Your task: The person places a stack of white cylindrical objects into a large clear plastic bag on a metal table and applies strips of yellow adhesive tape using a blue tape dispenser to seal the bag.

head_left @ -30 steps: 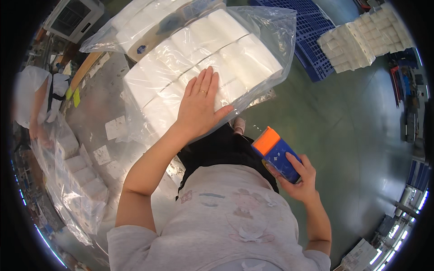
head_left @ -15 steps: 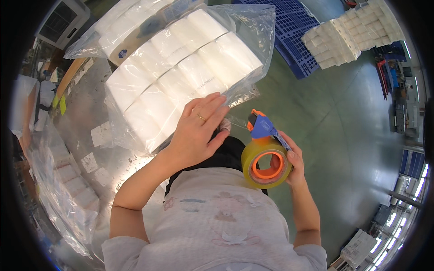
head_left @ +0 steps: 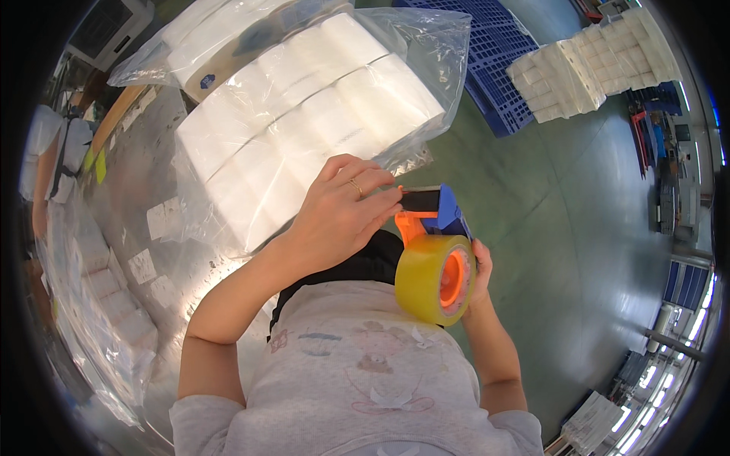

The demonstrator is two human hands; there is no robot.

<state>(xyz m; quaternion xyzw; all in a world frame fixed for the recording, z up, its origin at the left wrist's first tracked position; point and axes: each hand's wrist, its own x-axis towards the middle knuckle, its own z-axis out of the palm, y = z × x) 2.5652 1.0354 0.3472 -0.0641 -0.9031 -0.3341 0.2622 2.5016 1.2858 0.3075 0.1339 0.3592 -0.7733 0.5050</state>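
Observation:
My right hand (head_left: 480, 275) grips a tape dispenser (head_left: 454, 218), blue and orange, loaded with a wide roll of yellowish clear tape (head_left: 420, 281). Its head points toward my left hand (head_left: 342, 209), whose fingers are drawn together with the tips at the dispenser's front edge. Whatever lies between those fingertips is too small to make out. Just beyond the left hand is a large clear plastic bag (head_left: 455, 76) around a pack of white rolls (head_left: 304, 114). The pack sits on a worn, light-coloured surface, and the bag's loose film sticks out at its far right.
A second bagged white pack (head_left: 190, 45) lies behind the first. More plastic-wrapped goods (head_left: 106, 289) are at the left. Far right, a blue pallet (head_left: 494, 68) stands on the green floor beside stacked white packs (head_left: 559, 80). Shelving and lights line the right edge.
The dispenser has turned, its head swinging toward my left hand and the roll shifting slightly left. My left hand has moved a little right, its fingers coming together at the dispenser's head.

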